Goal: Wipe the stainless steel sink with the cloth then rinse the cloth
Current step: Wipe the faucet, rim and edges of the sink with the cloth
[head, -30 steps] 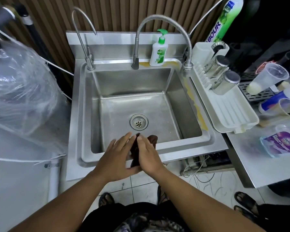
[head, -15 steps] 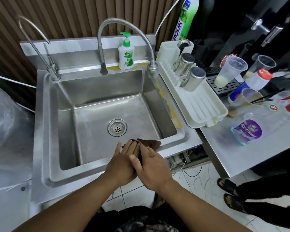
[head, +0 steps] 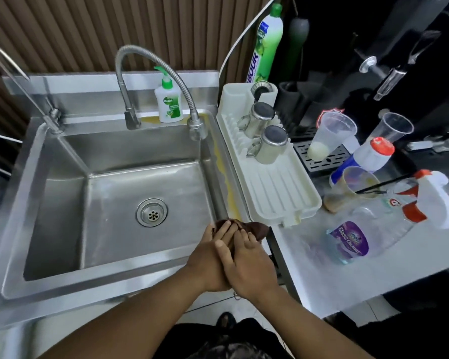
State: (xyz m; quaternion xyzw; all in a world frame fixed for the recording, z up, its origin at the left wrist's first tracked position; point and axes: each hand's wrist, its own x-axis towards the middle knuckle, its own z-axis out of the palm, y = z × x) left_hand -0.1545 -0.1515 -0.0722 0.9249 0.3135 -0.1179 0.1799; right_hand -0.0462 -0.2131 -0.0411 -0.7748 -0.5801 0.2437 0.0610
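Observation:
The stainless steel sink [head: 62, 216] fills the left and middle of the head view, its drain [head: 152, 212] dry-looking at the centre. A dark brown cloth [head: 257, 229] lies bunched on the sink's front right corner rim. My left hand [head: 208, 257] presses on it with straight fingers. My right hand [head: 249, 265] lies partly over the left, its fingers also flat on the cloth. Most of the cloth is hidden under both hands. A flexible steel faucet [head: 151, 58] arches over the back of the basin; no water runs.
A thin second faucet [head: 36, 99] stands at the back left, a hand-soap pump bottle [head: 168, 104] at the back rim. Right of the sink is a white dish rack [head: 278, 187] with two steel cups [head: 272, 143], then a glass cleaner bottle [head: 373, 229] and several plastic cups [head: 329, 136].
Both hands slid the cloth rightward along the front rim, from its middle to the front right corner. The camera view also swung to the right.

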